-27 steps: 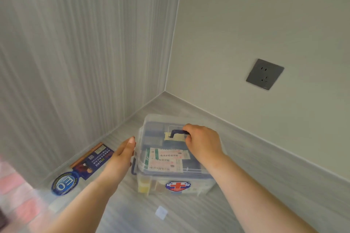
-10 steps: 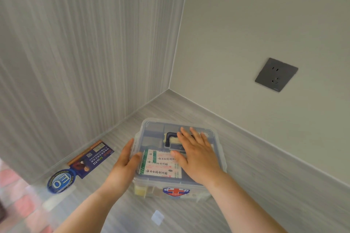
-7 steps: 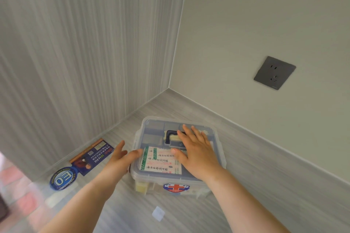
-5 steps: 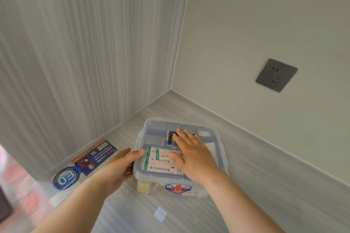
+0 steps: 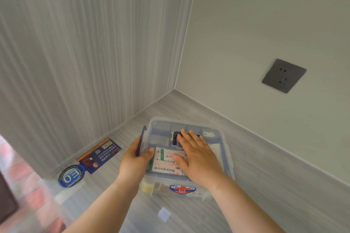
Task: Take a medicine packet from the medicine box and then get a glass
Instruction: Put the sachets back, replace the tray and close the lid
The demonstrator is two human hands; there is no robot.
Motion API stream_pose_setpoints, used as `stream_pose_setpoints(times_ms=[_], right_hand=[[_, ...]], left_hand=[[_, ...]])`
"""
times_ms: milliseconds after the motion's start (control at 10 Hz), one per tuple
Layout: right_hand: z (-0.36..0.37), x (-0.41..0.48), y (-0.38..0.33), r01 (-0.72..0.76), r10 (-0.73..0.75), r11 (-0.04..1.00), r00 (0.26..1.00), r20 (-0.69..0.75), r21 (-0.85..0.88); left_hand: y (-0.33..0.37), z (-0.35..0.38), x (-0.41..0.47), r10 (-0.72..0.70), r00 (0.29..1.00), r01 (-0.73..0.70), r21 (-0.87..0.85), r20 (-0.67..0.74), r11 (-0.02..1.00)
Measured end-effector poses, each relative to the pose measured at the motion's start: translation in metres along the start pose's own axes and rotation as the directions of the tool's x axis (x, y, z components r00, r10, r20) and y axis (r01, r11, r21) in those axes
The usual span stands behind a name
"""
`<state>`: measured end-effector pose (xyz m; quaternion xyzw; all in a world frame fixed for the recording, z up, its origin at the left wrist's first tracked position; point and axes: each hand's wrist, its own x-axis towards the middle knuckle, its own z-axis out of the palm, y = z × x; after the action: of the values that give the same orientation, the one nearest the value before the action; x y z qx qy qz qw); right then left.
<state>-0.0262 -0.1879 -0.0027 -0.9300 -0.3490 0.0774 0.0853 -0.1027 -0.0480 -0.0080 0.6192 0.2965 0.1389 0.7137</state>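
A clear plastic medicine box [image 5: 225, 159] with a red cross sticker [image 5: 182, 189] on its front stands on the grey surface in the corner. Its lid is on, and white packets with green print [image 5: 164, 157] show through it. My right hand [image 5: 198, 155] lies flat on the lid with fingers spread, over the dark handle [image 5: 175, 135]. My left hand [image 5: 135, 159] grips the blue side latch [image 5: 142, 140] on the box's left side, and the latch is swung outward. No glass is in view.
A dark blue printed card [image 5: 100, 155] and a round blue sticker [image 5: 71, 176] lie left of the box by the striped wall. A small white square [image 5: 164, 213] lies in front of the box. A grey wall socket [image 5: 283, 75] is on the right wall.
My right hand let go of the handle and pressed flat on the lid. My left hand moved from the box's side onto the blue latch and flipped it outward.
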Motion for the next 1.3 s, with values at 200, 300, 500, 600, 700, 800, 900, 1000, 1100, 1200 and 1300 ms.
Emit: stream_pose_setpoints(times_ms=[200,300,500,600,700,800,900,1000,1100,1200,1300], right_hand=[[0.001,0.001,0.0,0.013,-0.012,0.999,0.999,-0.03,0.043],[-0.005,-0.005,0.003,-0.019,0.061,0.978,0.978,-0.197,0.209],[-0.022,-0.03,0.056,-0.44,0.674,0.655,0.707,-0.213,0.614],[-0.015,-0.038,0.066,-0.532,0.734,0.185,0.633,0.244,0.826],[-0.004,-0.041,0.064,-0.471,0.585,-0.106,0.683,0.438,0.876],[-0.005,-0.039,0.061,-0.379,0.641,-0.086,0.686,0.342,0.921],[-0.01,-0.036,0.061,-0.322,0.773,0.118,0.624,0.117,0.939],[-0.014,-0.033,0.054,-0.291,0.795,0.219,0.607,0.003,0.931],[-0.006,-0.033,0.049,-0.23,0.793,0.249,0.607,-0.061,0.941],[-0.002,-0.033,0.048,-0.203,0.784,0.276,0.613,-0.098,0.939],[-0.001,-0.031,0.044,-0.223,0.767,0.352,0.625,-0.144,0.909]], left_hand=[[-0.002,0.006,-0.001,0.157,0.988,-0.151,0.308,0.004,0.939],[-0.002,0.003,-0.001,0.292,0.954,-0.265,0.655,0.07,0.707],[0.005,0.028,-0.003,0.323,0.817,-0.568,0.766,0.479,0.301],[0.001,0.04,-0.002,0.256,0.81,-0.574,0.804,0.528,0.156],[-0.002,0.042,-0.001,0.235,0.817,-0.558,0.824,0.526,0.098],[-0.003,0.042,-0.003,0.245,0.817,-0.555,0.827,0.522,0.089],[-0.002,0.042,-0.004,0.266,0.812,-0.556,0.826,0.519,0.086],[-0.002,0.042,-0.004,0.27,0.81,-0.56,0.823,0.52,0.094],[-0.003,0.042,-0.004,0.272,0.807,-0.564,0.821,0.524,0.093],[-0.004,0.042,-0.003,0.269,0.808,-0.561,0.824,0.525,0.079],[-0.005,0.042,-0.003,0.271,0.806,-0.562,0.823,0.526,0.075]])
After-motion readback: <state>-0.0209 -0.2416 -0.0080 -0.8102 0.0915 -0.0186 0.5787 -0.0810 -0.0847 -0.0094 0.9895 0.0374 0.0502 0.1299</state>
